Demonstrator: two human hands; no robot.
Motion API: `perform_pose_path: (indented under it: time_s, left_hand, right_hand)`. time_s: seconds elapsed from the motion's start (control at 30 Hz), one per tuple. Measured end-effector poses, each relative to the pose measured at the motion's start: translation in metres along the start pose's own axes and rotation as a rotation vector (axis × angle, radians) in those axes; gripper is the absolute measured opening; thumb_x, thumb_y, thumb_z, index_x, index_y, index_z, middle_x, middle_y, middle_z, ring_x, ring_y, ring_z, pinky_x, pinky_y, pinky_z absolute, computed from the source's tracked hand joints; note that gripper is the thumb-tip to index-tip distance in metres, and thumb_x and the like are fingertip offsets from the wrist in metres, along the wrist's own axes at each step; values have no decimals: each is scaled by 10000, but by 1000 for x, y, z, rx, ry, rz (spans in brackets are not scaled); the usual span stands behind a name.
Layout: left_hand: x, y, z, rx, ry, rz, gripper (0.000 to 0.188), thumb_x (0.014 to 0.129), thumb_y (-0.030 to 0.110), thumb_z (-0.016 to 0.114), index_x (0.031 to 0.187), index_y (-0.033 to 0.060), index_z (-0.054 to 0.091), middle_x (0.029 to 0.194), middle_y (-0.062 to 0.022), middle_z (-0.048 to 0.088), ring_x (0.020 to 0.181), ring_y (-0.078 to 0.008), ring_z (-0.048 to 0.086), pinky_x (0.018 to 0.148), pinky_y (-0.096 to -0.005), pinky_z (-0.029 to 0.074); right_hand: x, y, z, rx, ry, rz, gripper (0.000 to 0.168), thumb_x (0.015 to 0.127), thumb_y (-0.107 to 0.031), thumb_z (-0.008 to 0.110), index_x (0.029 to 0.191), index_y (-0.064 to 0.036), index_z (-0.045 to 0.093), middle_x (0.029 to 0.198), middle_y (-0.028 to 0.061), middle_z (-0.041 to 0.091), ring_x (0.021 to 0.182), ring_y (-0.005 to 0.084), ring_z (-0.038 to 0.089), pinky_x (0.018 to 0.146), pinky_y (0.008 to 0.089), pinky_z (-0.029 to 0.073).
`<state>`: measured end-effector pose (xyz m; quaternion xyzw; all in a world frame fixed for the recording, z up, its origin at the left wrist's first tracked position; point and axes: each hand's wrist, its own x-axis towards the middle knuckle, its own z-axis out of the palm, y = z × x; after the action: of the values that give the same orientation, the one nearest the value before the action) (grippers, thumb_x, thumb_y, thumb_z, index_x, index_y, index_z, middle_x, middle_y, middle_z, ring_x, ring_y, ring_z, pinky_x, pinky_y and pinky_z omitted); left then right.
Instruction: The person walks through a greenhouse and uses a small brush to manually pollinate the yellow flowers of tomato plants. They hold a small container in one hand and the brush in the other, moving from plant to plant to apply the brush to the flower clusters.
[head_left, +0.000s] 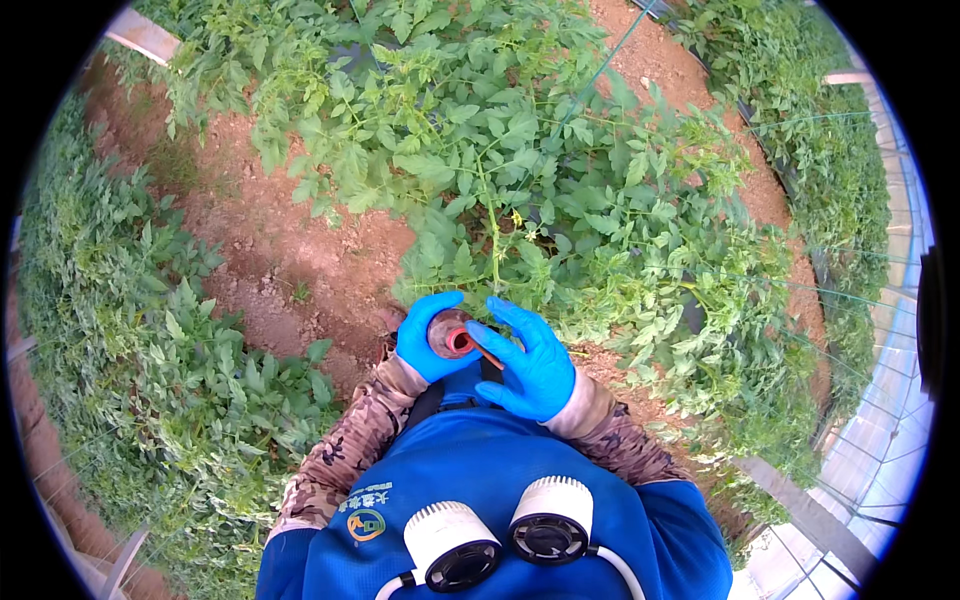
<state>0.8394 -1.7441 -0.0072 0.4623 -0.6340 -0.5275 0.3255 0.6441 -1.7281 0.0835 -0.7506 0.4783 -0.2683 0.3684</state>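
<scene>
Gloved in blue, my left hand (430, 339) is wrapped around a small bottle (444, 328) with a red rim, its open mouth turned up towards me. Just right of the mouth, my right hand (525, 360), also in a blue glove, holds a thin brown stick or brush handle (487, 354) by its fingers; the stick's far end is hidden. Beyond both hands, a tomato plant stem (493, 225) bears yellow flowers (517, 218) and leaves.
Rows of tomato plants (157, 315) stand left, ahead and right. Bare reddish soil (300, 247) runs between rows. Green strings (600, 71) cross the foliage. A greenhouse wall with a metal frame (877, 420) lies at the right.
</scene>
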Motion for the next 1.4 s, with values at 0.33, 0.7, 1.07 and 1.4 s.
perform_pose_path:
  time_s: [0.33, 0.7, 1.07, 1.4]
  left_hand:
    - [18, -29, 26, 107, -11, 60, 687, 543, 244, 818, 1133, 70, 513, 1057, -125, 547, 958, -285, 557, 833, -364, 458]
    - [48, -45, 31, 52, 136, 31, 681, 545, 246, 820, 1119, 61, 504, 1017, -124, 549, 918, -280, 568, 816, -358, 468]
    - [48, -52, 29, 115, 156, 10, 690, 553, 259, 827, 1123, 51, 498, 1033, -109, 561, 938, -238, 574, 831, -342, 472]
    - [34, -29, 18, 31, 143, -124, 655, 595, 183, 810, 1139, 29, 479, 1080, -101, 555, 977, -196, 556, 863, -320, 459]
  right_hand:
    - [-32, 3, -22, 501, 327, 391, 187, 822, -41, 559, 996, 12, 601, 804, 96, 621, 692, 161, 595, 608, 259, 472]
    - [-21, 39, -37, 742, 586, 525, 271, 924, -208, 457, 975, 35, 567, 766, 104, 627, 666, 136, 586, 619, 255, 477]
    - [-33, 97, -37, 1009, 643, 645, 304, 913, -249, 475, 963, 37, 564, 749, 136, 628, 608, 189, 609, 525, 284, 500]
    - [-56, 205, -7, 1211, 849, 876, 308, 898, -284, 493, 943, 7, 584, 759, 117, 640, 608, 204, 613, 519, 293, 497]
